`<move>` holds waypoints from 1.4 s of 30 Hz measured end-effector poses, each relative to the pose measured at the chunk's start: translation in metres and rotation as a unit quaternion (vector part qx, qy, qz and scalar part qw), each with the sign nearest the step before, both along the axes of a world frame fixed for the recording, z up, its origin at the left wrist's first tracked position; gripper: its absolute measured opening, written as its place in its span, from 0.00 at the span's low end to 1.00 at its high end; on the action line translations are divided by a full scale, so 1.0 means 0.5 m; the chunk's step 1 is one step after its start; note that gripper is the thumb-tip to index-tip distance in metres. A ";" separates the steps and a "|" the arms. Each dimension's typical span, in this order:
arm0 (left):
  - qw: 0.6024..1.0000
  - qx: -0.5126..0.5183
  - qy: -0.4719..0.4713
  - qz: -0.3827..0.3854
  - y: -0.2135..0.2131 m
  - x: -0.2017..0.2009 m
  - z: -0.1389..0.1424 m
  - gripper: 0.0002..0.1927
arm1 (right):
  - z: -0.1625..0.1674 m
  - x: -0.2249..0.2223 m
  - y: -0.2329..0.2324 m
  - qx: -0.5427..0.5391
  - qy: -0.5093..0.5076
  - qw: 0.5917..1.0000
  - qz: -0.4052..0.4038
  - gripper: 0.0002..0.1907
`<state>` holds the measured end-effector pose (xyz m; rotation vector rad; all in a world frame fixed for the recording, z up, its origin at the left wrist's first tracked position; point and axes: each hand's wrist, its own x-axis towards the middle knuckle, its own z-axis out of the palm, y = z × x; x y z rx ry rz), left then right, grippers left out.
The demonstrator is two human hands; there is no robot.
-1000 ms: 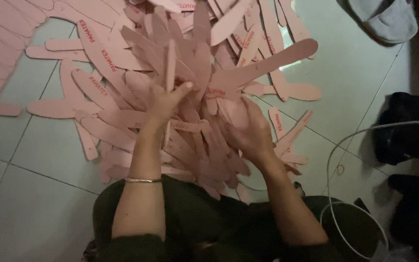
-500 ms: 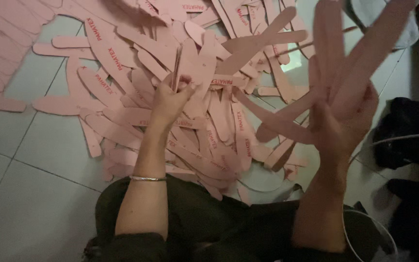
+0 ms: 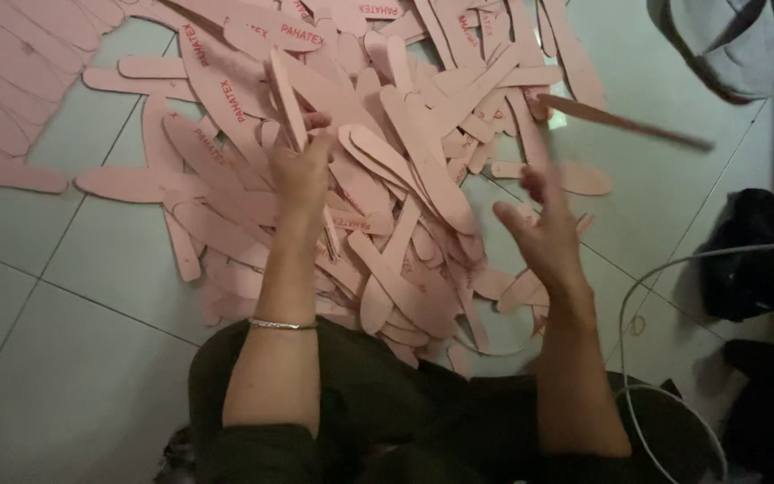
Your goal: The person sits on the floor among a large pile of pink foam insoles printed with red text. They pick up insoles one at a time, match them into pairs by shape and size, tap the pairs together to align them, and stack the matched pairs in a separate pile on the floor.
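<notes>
A: Left hand (image 3: 300,175) first. The grip is closed on a small stack of pink insoles (image 3: 290,112), held on edge, tips pointing up and away from the person.

B: And the right hand (image 3: 544,235)?

A: Fingers spread, palm turned inward, nothing in it. It hangs above the right edge of the pile of pink insoles (image 3: 405,179).

B: One's loose out there.

A: Yes, a single insole (image 3: 624,123), blurred, over the bare tile beyond the right hand. Whether it touches the floor (image 3: 64,358), I can't tell.

B: Around them?

A: The pile fans across the floor toward its far edge, some pieces printed in red. Thin bracelet (image 3: 281,324) on the left wrist. A white cable (image 3: 638,296) curls along the right, beside dark cloth (image 3: 759,255); a grey slipper (image 3: 732,40) sits in the far right corner.
</notes>
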<state>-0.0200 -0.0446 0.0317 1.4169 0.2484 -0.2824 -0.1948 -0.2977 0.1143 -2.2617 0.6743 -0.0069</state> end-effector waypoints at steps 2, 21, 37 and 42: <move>1.000 0.013 0.026 -0.011 -0.006 0.004 0.002 0.12 | -0.021 0.007 0.013 -0.017 0.040 0.998 0.038 0.32; 0.995 -0.004 0.036 -0.090 -0.016 -0.001 0.024 0.13 | -0.037 0.054 0.085 -0.001 0.117 0.993 0.003 0.24; 1.000 -0.021 -0.014 0.004 -0.004 0.013 0.016 0.11 | -0.010 0.025 0.023 0.107 0.052 0.992 0.051 0.30; 0.995 -0.049 0.051 0.073 -0.001 0.014 0.046 0.12 | -0.035 0.043 0.038 0.035 0.196 0.979 0.039 0.32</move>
